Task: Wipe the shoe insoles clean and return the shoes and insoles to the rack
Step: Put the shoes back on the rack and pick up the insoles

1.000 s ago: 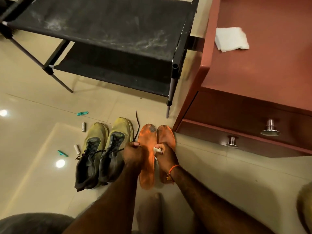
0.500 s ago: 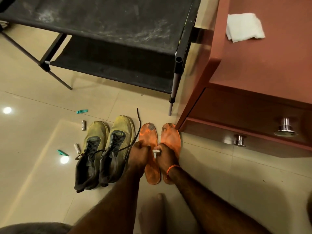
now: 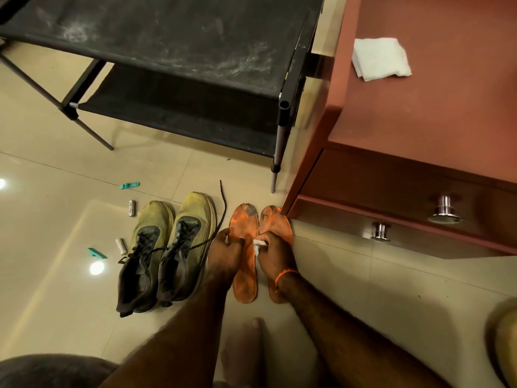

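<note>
Two orange insoles lie side by side on the tiled floor, the left insole (image 3: pixel 244 219) and the right insole (image 3: pixel 277 222). My left hand (image 3: pixel 225 254) holds the left insole at its left edge, fingers curled over it. My right hand (image 3: pixel 272 256) grips a small white wipe (image 3: pixel 258 243) and presses it between the two insoles. Two yellow-green shoes with dark laces, one (image 3: pixel 145 247) beside the other (image 3: pixel 187 242), stand left of the insoles. The black two-shelf rack (image 3: pixel 173 46) stands behind them.
A red-brown drawer cabinet (image 3: pixel 419 135) stands on the right, touching the right insole's toe, with a folded white cloth (image 3: pixel 380 58) on top. Small batteries (image 3: pixel 132 208) and teal clips (image 3: pixel 129 185) lie on the floor left of the shoes. My bare foot (image 3: pixel 243 348) shows below.
Both hands stayed on the insoles; the right hand with the wipe shifted slightly along the insole. The view moved a little closer and to the left.
</note>
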